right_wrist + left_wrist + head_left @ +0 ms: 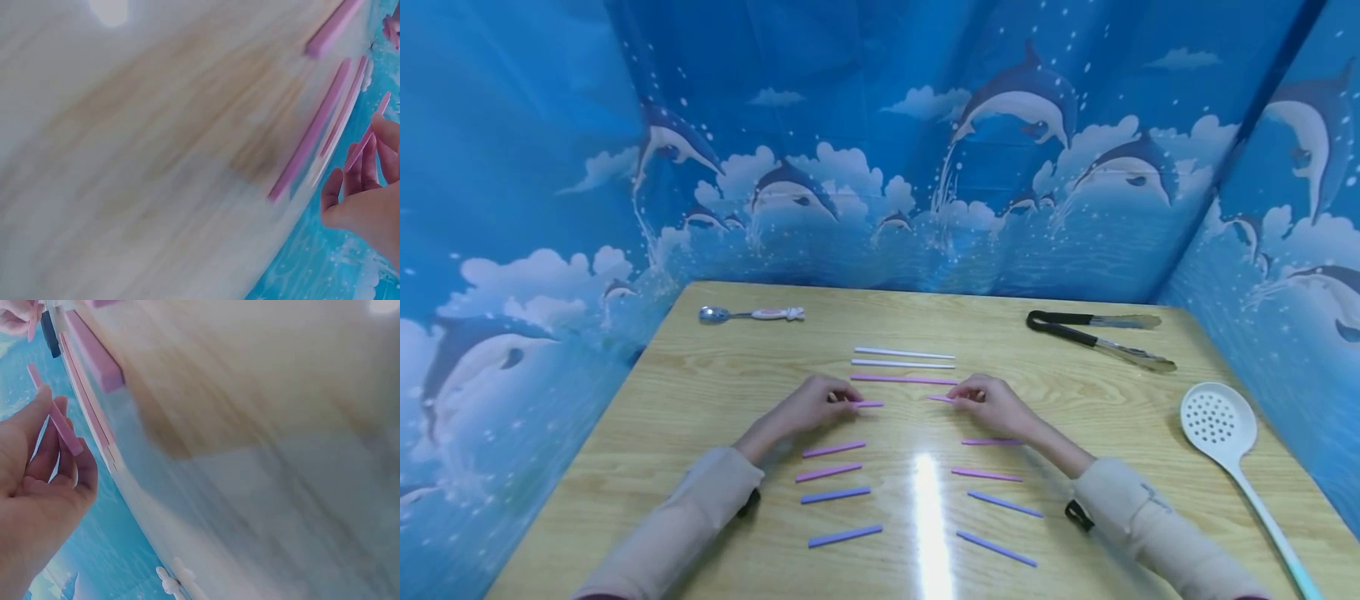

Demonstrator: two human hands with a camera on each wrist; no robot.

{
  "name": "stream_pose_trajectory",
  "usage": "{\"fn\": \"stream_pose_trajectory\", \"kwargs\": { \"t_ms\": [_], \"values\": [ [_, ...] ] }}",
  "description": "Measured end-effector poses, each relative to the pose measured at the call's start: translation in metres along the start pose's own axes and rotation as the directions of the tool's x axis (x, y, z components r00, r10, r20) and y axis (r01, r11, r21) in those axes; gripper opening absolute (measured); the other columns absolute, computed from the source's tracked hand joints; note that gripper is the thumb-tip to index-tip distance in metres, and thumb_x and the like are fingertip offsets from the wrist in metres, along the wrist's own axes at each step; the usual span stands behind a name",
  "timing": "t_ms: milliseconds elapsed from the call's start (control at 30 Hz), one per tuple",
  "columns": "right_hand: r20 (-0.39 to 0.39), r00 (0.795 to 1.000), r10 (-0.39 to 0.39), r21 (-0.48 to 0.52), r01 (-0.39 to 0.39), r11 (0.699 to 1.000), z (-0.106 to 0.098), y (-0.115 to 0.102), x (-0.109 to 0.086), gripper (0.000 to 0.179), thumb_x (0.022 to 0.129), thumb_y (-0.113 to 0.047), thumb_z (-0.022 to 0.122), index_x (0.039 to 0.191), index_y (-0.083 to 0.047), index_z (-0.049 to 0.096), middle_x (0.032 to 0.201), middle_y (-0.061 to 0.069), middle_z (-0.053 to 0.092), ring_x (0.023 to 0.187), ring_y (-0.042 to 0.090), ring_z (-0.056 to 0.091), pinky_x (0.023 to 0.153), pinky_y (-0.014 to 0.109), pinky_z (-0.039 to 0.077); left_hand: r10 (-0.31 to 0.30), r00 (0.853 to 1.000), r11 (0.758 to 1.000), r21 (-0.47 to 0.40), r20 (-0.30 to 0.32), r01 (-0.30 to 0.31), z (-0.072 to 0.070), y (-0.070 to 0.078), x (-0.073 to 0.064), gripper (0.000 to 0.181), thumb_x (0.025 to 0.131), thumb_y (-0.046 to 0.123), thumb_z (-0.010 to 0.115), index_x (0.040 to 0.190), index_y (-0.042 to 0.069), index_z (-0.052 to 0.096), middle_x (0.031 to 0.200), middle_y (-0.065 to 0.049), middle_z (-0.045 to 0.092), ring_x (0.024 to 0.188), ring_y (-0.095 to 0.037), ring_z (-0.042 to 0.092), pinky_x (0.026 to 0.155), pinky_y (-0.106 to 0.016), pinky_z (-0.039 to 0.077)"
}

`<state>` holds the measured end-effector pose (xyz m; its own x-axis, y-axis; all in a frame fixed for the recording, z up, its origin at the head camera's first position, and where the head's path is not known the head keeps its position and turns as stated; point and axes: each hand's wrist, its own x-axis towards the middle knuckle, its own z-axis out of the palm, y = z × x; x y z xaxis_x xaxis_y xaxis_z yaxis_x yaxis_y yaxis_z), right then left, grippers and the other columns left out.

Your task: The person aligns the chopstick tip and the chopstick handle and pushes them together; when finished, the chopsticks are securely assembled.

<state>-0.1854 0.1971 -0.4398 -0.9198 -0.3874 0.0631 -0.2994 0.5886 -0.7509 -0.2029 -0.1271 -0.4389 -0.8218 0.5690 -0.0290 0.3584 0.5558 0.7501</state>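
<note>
Between thumb and fingers, my left hand [822,402] pinches a short pink stick [871,404]; the left wrist view shows this stick [55,411] across the fingertips. My right hand [996,402] pinches another short pink stick [938,398], partly covered by the fingers in the head view. The two held sticks point toward each other with a gap between them. Just beyond the hands lie a long pink stick [904,380] and two long whitish sticks [902,364], roughly parallel. Nearer the body, pink sticks [829,472] and violet-blue sticks [836,496] form a left column.
A matching right column holds pink sticks [987,475] and violet-blue sticks [997,548]. A small spoon [752,314] lies at the back left of the wooden table [700,400]. Black-handled tongs [1097,333] and a white slotted skimmer [1232,454] lie on the right. A dolphin-print curtain [880,167] hangs behind.
</note>
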Motion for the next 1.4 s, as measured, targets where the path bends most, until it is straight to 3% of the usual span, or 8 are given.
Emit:
{"fn": "stream_pose_trajectory", "kwargs": {
  "t_ms": [300,667,833,967,1267,1400],
  "values": [
    [0.027,0.998,-0.051,0.045,0.05,0.998,0.013,-0.02,0.005,0.011,0.088,-0.007,0.066,0.097,-0.003,0.071,0.083,0.0,0.062,0.078,0.01,0.055,0.071,0.022,0.05,-0.009,1.0,1.0,0.017,0.0,0.009,0.008,0.01,0.007,0.017,0.089,0.013,0.065,0.104,0.008,0.07,0.091,0.0,0.068,0.084,-0.009,0.059,0.074,-0.021,0.051],
    [0.03,0.996,-0.084,0.045,0.082,0.996,0.017,-0.032,0.01,0.01,0.088,-0.007,0.065,0.095,-0.004,0.071,0.082,0.0,0.062,0.077,0.009,0.055,0.071,0.024,0.051,0.049,0.998,0.999,-0.018,-0.038,-0.049,0.011,0.018,0.011,0.017,0.09,0.014,0.064,0.104,0.007,0.07,0.091,-0.001,0.068,0.082,-0.01,0.059,0.072,-0.021,0.051],
    [0.036,0.997,-0.064,0.041,0.062,0.997,0.016,-0.032,0.01,0.012,0.088,-0.009,0.065,0.098,-0.004,0.071,0.083,0.001,0.063,0.075,0.01,0.055,0.068,0.022,0.051,0.079,0.994,0.997,-0.002,-0.075,-0.08,0.013,0.018,0.012,0.017,0.089,0.013,0.066,0.102,0.005,0.071,0.09,-0.004,0.069,0.079,-0.01,0.06,0.069,-0.02,0.051],
    [0.052,0.998,-0.04,0.055,0.037,0.998,0.015,-0.032,0.01,0.013,0.089,-0.01,0.065,0.1,-0.004,0.07,0.087,0.003,0.067,0.075,0.011,0.057,0.066,0.022,0.05,0.066,0.993,0.998,-0.01,-0.094,-0.067,0.014,0.018,0.012,0.017,0.088,0.012,0.066,0.103,0.005,0.07,0.092,-0.006,0.07,0.081,-0.011,0.061,0.07,-0.019,0.052],
    [0.05,0.999,-0.003,0.073,0.0,0.997,0.015,-0.035,0.009,0.015,0.09,-0.009,0.063,0.101,-0.003,0.069,0.094,0.007,0.066,0.081,0.013,0.058,0.07,0.021,0.051,0.065,0.994,0.996,-0.051,-0.084,-0.069,0.016,0.019,0.011,0.018,0.09,0.012,0.064,0.105,0.004,0.069,0.094,-0.006,0.067,0.078,-0.009,0.058,0.068,-0.02,0.052],
    [0.037,0.999,-0.015,0.065,0.013,0.998,0.018,-0.037,0.008,0.017,0.09,-0.011,0.064,0.102,-0.002,0.07,0.089,0.005,0.062,0.071,0.011,0.05,0.06,0.019,0.045,0.076,0.994,0.996,-0.049,-0.077,-0.08,0.017,0.023,0.009,0.024,0.092,0.013,0.061,0.112,0.002,0.066,0.096,-0.007,0.067,0.08,-0.01,0.058,0.069,-0.02,0.052]
  ]
}}
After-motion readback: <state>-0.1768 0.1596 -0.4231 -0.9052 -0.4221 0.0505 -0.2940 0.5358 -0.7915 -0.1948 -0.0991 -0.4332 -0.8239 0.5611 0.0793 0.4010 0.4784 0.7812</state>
